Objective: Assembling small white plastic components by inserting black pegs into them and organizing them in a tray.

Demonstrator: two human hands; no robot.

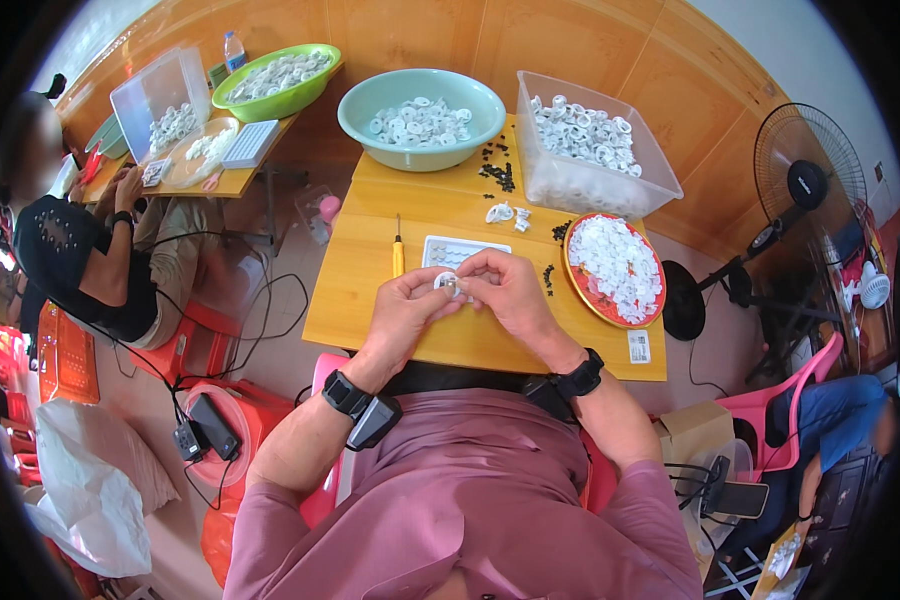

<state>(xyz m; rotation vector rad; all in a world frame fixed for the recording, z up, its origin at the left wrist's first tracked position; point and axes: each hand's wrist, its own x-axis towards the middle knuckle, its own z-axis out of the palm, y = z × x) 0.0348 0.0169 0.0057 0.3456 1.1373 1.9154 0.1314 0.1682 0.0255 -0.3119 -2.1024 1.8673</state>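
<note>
Over the near part of the yellow table (370,225), both hands meet on one small white round plastic part (447,282). My left hand (410,305) pinches it from the left. Fingers of my right hand (505,290) are closed against its right side; whether they grip a smaller piece is hidden. Just behind the hands lies a white tray (455,243) with small light pieces in it. A yellow-handled screwdriver (398,258) rests left of the tray. Beyond the tray are a few loose white parts (507,213), and small black pieces (548,280) lie to the right.
A light-blue basin (422,160) and a clear plastic bin (600,195), both with white parts, stand at the back. A red plate (610,318) of white pieces sits at right. A fan (805,185) stands beyond. Another person (80,260) works at a table on the left.
</note>
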